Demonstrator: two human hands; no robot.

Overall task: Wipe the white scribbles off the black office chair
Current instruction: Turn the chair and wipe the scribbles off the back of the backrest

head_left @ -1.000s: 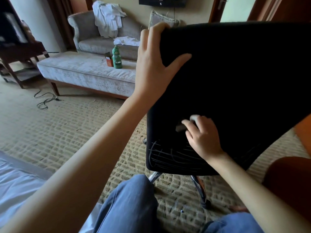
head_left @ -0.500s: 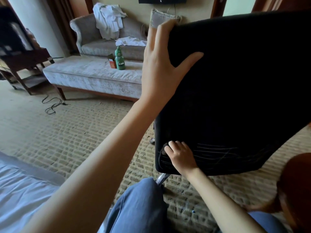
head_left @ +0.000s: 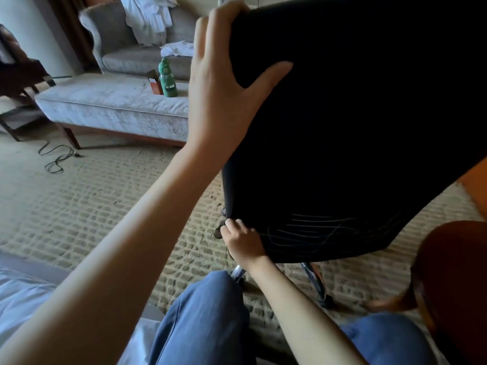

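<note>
Our left hand (head_left: 224,96) grips the black office chair (head_left: 355,127) at its top edge; our right hand (head_left: 243,242) curls its fingers beside the white scribbles (head_left: 316,227), contents unclear. Open carpet (head_left: 92,206) lies left.

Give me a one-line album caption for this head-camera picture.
Left hand grips the top edge of the black office chair while the right hand sits at its lower corner, beside white scribbles.
</note>
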